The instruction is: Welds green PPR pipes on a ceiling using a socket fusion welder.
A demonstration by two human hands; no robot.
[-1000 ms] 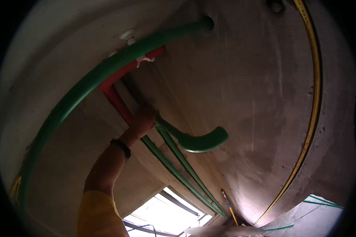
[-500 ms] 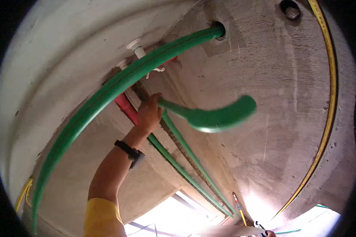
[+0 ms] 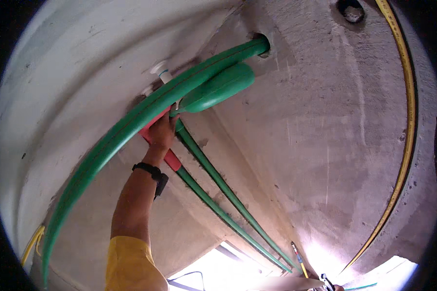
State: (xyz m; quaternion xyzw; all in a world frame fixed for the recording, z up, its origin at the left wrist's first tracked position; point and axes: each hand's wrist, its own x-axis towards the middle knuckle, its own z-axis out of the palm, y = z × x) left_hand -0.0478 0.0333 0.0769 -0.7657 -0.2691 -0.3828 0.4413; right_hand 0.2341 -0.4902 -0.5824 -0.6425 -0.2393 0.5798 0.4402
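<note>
My left hand (image 3: 164, 128) reaches up from the lower left and grips the narrow end of a green curved pipe piece (image 3: 216, 89), whose wide end lies under a long green pipe (image 3: 121, 126). Beside the hand are a red pipe section (image 3: 172, 160) and a straight green pipe (image 3: 204, 169) running along the concrete. A white fitting (image 3: 163, 72) shows just above. At the bottom edge my right hand (image 3: 337, 287) is barely in view, closed on a dark tool (image 3: 325, 280) beside a blurred pale long object (image 3: 286, 283).
Rough concrete (image 3: 325, 121) surrounds the pipes, with a round hole (image 3: 350, 10) at upper right. A yellow strip, like a measuring tape (image 3: 408, 121), curves down the right. Yellow tubing (image 3: 34, 240) shows at left, a thin yellow-handled object (image 3: 300, 259) low, and bright openings (image 3: 218, 266) below.
My left hand has moved upward, swinging the green piece's wide end up and left until it lies along the long pipe. The right hand has come into view at the bottom edge.
</note>
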